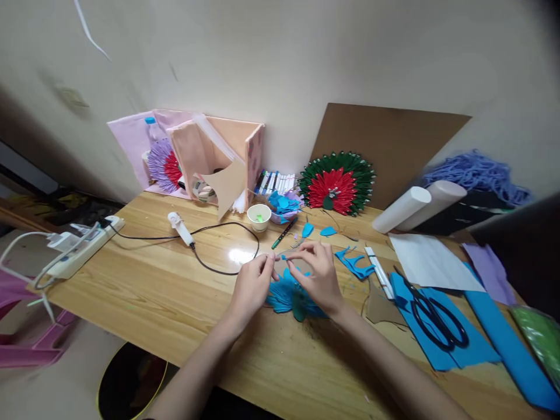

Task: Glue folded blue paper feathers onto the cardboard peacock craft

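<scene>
My left hand (254, 286) and my right hand (321, 274) meet over a blue fan-shaped felt craft (286, 296) lying on the wooden table (175, 291). Both hands pinch a small thin piece between their fingertips, just above the craft; it is too small to name. Loose blue felt petals (327, 231) lie a little beyond my right hand. A finished red and green fan craft (336, 184) leans against the wall behind.
A glue gun (180, 227) with its black cord runs to a power strip (83, 245) at the left edge. Black scissors (433, 318) rest on blue felt sheets (446, 344) at the right. A small white cup (259, 217), markers (273, 182) and a peach box (219, 160) stand at the back.
</scene>
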Tool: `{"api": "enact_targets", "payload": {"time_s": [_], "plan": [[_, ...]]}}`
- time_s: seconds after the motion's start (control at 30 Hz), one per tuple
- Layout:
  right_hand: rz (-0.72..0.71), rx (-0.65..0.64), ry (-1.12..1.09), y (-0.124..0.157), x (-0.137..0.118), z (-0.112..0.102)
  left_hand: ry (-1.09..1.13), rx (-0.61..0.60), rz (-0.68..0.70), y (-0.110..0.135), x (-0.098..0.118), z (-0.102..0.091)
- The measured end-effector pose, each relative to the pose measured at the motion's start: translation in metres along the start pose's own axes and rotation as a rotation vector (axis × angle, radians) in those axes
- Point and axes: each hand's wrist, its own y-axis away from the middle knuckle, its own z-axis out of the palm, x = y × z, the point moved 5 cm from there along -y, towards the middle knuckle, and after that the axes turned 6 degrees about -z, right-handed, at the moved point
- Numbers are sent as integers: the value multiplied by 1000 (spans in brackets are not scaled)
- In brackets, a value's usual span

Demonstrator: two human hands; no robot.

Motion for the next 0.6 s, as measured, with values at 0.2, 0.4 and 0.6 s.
{"api": "enact_targets", "payload": {"time_s": [0.2, 0.4, 0.6], "plan": [[495, 31, -527, 5, 54, -28, -72, -139, 374, -23, 56, 21], [609, 90, -606, 5, 67, -43, 24, -256, 374, -48, 75, 50], [513, -13, -507, -3, 63, -54, 5, -277, 382, -50, 73, 53]]}}
